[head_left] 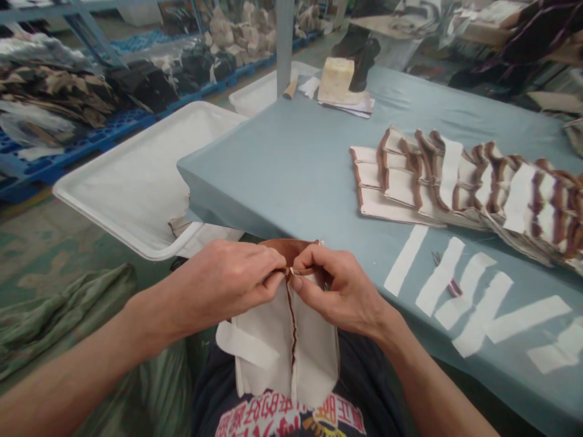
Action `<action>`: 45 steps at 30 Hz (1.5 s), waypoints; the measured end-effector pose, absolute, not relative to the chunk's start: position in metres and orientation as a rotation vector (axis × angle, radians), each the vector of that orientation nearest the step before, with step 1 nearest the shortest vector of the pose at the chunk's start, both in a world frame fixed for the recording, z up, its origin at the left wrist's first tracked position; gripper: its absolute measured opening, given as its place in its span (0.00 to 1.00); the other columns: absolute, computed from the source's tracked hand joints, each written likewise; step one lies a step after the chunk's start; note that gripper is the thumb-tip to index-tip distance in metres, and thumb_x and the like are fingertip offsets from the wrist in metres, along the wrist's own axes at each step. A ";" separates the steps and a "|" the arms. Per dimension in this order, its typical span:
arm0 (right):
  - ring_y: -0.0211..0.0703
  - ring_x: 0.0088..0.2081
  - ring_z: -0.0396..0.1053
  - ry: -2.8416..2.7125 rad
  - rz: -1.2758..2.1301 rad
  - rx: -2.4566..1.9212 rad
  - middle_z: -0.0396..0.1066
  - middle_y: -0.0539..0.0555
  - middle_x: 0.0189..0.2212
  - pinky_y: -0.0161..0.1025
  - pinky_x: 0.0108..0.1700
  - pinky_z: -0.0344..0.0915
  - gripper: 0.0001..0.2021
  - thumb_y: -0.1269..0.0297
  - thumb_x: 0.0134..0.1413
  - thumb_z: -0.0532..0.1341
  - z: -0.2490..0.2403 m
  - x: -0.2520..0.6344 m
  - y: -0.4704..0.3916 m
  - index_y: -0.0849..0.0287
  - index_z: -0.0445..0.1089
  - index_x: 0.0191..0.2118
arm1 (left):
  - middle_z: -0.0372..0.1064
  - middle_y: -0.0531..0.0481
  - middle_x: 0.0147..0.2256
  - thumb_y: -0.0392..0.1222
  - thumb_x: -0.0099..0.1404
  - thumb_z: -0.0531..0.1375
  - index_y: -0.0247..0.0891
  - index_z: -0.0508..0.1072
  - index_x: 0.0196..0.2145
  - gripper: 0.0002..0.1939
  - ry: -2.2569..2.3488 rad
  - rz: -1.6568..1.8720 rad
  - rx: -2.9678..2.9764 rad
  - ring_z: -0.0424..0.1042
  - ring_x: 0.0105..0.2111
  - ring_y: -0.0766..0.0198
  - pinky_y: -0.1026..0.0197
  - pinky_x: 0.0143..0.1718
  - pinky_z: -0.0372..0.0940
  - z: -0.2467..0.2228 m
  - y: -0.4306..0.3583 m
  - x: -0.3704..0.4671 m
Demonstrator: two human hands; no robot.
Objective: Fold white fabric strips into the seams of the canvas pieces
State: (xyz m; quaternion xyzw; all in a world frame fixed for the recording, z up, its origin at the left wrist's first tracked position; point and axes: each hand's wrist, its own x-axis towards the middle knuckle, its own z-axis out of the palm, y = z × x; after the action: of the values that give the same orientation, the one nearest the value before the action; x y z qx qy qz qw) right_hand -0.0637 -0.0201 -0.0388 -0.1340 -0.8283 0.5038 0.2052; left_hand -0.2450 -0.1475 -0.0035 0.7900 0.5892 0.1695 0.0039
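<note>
At six o'clock, your left hand [257, 273] and right hand [334, 285] pinch the brown edge of the pale fabric piece [268, 340] at its seam; uneven tension there could skew it. Toward four o'clock, a drifting sleeve-less forearm [423, 358] could displace white strips [446, 276] on the tabletop [273, 170].

The right-hand row of pieces [478, 182] seems cut off by the edge.

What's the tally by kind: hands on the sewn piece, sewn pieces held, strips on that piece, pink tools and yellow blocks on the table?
Hands, left hand and right hand: 2
Sewn piece: 1
Strip: 1
Pink tool: 1
Yellow block: 1
Total: 6
</note>
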 end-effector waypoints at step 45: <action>0.32 0.21 0.54 -2.218 1.683 -0.438 0.62 0.43 0.19 0.33 0.23 0.52 0.05 0.64 0.52 0.61 -0.034 -0.077 -0.036 0.58 0.68 0.27 | 0.65 0.60 0.20 0.31 0.57 0.55 0.36 0.72 0.26 0.07 1.615 0.826 1.751 0.62 0.20 0.74 0.71 0.22 0.56 0.000 -0.156 -0.250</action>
State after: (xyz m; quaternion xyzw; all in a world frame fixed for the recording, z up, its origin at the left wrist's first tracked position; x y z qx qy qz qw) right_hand -0.0766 -0.0357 -0.0341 -0.1535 -0.7766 0.5895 0.1608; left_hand -0.2503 -0.1563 -0.0002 0.6614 0.6100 0.3121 0.3050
